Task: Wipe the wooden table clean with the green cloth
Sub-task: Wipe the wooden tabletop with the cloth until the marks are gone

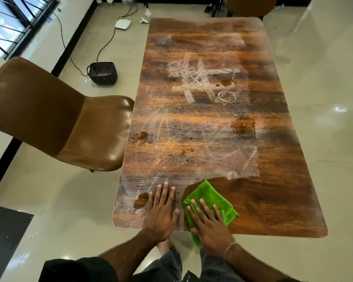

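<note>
The wooden table [277, 190] stretches away from me, covered in white chalky smears, a scribbled grid in the middle and brown splashes. A darker, cleaner patch runs along the near right side. The green cloth [212, 196] lies folded at the near edge, and my right hand [210, 226] presses flat on it with fingers spread. My left hand [161, 212] rests flat on the bare tabletop just left of the cloth, fingers apart, beside a brown stain [142, 200].
A brown leather chair [55, 119] stands close against the table's left side. On the tiled floor beyond it are a small black basket [102, 73], a white box [122, 24] and cables. Another brown chair [251, 5] stands at the far end.
</note>
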